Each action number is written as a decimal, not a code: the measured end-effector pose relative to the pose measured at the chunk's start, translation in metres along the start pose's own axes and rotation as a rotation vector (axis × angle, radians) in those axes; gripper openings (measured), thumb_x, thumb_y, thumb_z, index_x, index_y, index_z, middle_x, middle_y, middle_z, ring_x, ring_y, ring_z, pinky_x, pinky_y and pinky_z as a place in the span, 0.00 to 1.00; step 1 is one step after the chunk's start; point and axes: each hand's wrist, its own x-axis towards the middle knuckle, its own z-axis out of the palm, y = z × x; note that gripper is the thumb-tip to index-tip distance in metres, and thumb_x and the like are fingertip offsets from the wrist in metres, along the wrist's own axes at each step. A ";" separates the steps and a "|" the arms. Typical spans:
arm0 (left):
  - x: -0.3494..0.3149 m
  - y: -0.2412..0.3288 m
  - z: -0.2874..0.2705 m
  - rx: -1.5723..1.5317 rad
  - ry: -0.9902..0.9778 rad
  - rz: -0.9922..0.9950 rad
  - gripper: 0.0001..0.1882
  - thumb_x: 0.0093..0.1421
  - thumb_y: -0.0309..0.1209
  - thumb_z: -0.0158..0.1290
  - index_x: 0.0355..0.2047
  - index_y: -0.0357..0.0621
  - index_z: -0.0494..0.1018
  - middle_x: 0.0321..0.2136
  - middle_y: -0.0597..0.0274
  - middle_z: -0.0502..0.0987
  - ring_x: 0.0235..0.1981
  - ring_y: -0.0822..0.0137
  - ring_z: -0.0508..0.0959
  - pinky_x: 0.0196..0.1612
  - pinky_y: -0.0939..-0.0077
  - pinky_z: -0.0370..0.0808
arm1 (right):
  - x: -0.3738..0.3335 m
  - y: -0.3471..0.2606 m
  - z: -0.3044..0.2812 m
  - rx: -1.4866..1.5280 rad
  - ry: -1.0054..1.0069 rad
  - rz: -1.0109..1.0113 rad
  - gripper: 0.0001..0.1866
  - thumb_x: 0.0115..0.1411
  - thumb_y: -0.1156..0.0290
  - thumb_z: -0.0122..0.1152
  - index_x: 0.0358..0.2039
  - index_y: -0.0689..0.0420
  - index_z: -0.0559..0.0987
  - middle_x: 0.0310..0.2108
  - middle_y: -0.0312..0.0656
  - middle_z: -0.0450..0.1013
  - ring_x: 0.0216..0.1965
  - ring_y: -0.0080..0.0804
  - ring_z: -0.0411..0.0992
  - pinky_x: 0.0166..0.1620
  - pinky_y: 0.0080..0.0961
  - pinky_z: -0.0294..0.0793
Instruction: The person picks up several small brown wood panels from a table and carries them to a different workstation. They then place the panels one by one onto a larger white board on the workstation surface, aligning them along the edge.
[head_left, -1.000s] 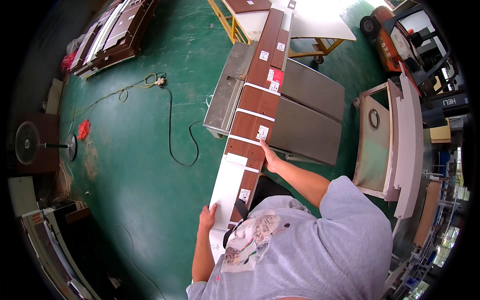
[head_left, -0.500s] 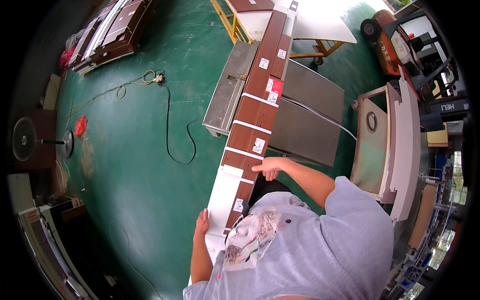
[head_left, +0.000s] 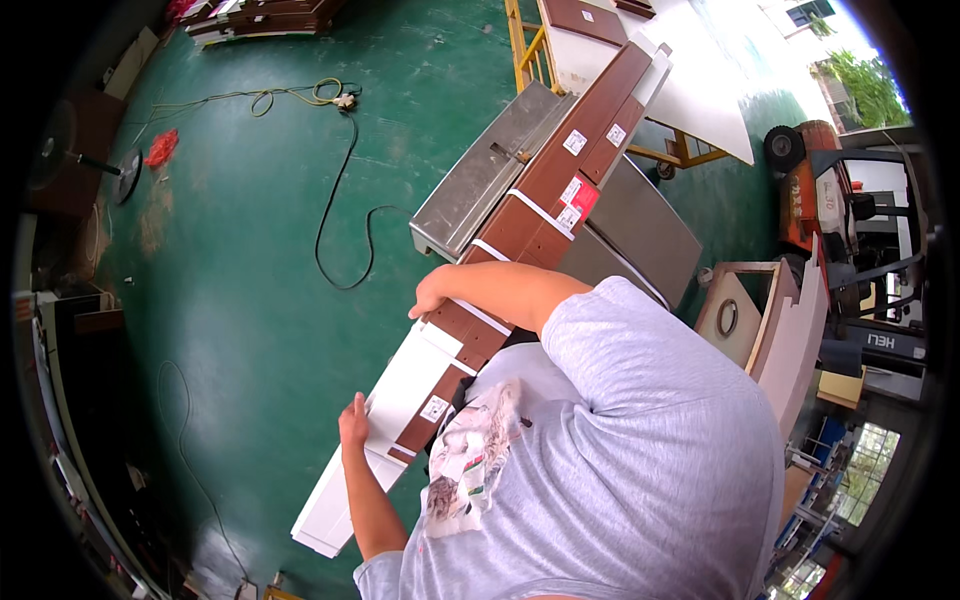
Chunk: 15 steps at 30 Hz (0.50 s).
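Note:
A long strapped bundle of brown and white boards (head_left: 545, 170) runs diagonally in front of me, from the upper right to the lower left. White bands cross it, and white and red labels sit on its brown faces. Reaching over the bundle, my right hand (head_left: 428, 293) is closed on its left edge, beside the white section; its fingertips are partly hidden. Lower down, my left hand (head_left: 352, 425) grips the same left edge with the thumb up and the fingers out of sight. The bundle's white end (head_left: 325, 515) juts out past my left hand.
A grey metal machine (head_left: 480, 170) stands under the bundle, with a grey panel (head_left: 645, 225) to its right. Beyond is a white-topped table (head_left: 700, 100) on a yellow frame. A black cable (head_left: 345, 190) lies on the green floor. An orange forklift (head_left: 815, 190) and a wooden frame (head_left: 740, 310) stand right.
My right hand has crossed over the bundle from its right edge to its left edge. The view has turned, so the bundle slants more. My left hand stays on the left edge.

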 end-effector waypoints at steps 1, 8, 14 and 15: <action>-0.008 -0.020 -0.002 -0.002 0.073 0.029 0.30 0.70 0.51 0.45 0.44 0.30 0.78 0.43 0.37 0.80 0.50 0.38 0.76 0.57 0.55 0.69 | -0.002 -0.015 -0.007 0.009 -0.054 -0.037 0.39 0.63 0.31 0.44 0.53 0.53 0.81 0.58 0.49 0.73 0.59 0.51 0.69 0.59 0.48 0.67; -0.127 -0.102 0.127 -1.336 0.861 -0.522 0.52 0.59 0.70 0.46 0.68 0.38 0.55 0.67 0.45 0.56 0.66 0.42 0.60 0.66 0.45 0.63 | 0.020 -0.002 -0.004 -0.064 -0.009 -0.039 0.41 0.63 0.32 0.44 0.54 0.58 0.80 0.60 0.52 0.71 0.60 0.53 0.68 0.60 0.47 0.66; -0.080 -0.032 0.156 -2.285 0.703 -0.440 0.49 0.65 0.70 0.32 0.72 0.43 0.51 0.71 0.52 0.54 0.69 0.47 0.57 0.69 0.42 0.58 | -0.004 0.009 -0.009 -0.186 0.210 -0.074 0.36 0.66 0.39 0.44 0.47 0.60 0.83 0.54 0.56 0.74 0.56 0.50 0.72 0.56 0.49 0.71; -0.068 -0.037 0.156 -2.277 0.713 -0.474 0.50 0.64 0.71 0.33 0.72 0.44 0.51 0.70 0.52 0.56 0.69 0.47 0.58 0.68 0.42 0.59 | -0.012 0.020 -0.028 -0.319 0.510 -0.177 0.32 0.66 0.42 0.46 0.40 0.60 0.84 0.48 0.55 0.77 0.51 0.50 0.75 0.51 0.50 0.74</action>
